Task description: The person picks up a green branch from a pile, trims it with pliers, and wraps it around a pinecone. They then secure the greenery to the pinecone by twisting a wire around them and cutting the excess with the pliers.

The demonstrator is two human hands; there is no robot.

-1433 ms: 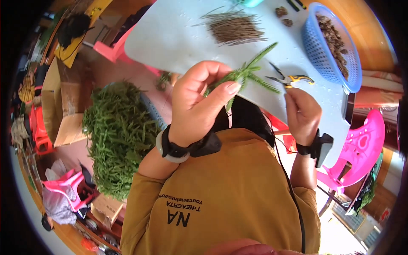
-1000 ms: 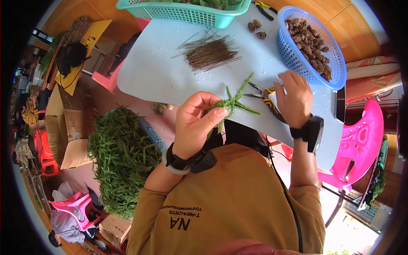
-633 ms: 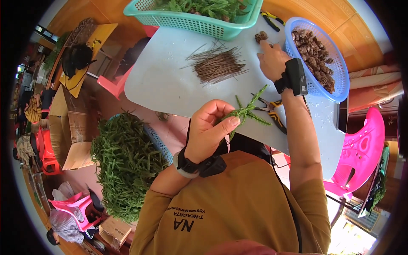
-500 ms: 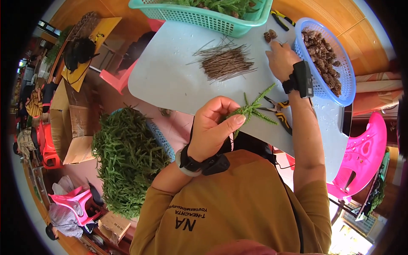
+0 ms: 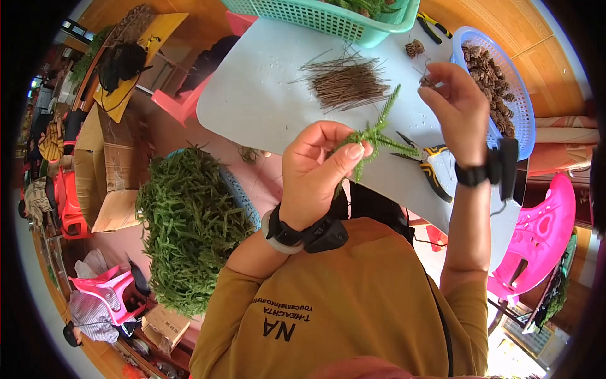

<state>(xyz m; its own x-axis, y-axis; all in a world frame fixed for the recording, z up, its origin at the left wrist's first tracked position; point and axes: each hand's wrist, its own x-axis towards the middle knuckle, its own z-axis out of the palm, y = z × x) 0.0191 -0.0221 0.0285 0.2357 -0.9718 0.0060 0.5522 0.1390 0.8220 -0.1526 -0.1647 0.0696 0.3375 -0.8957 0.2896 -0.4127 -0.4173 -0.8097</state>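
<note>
Back from the cones by the blue basket (image 5: 512, 95), the right hand (image 5: 456, 107) now hangs above the table (image 5: 252, 101) with a small cone (image 5: 427, 81) pinched in its fingertips, near the sprig's tip. Left hand (image 5: 315, 174) — thumb and fingers clamped on the green sprig (image 5: 374, 136) — holds it over the table's near edge, just above the pliers (image 5: 426, 165); brown stems (image 5: 347, 82) lie beyond, and a green heap (image 5: 186, 234) sits lower left.
</note>
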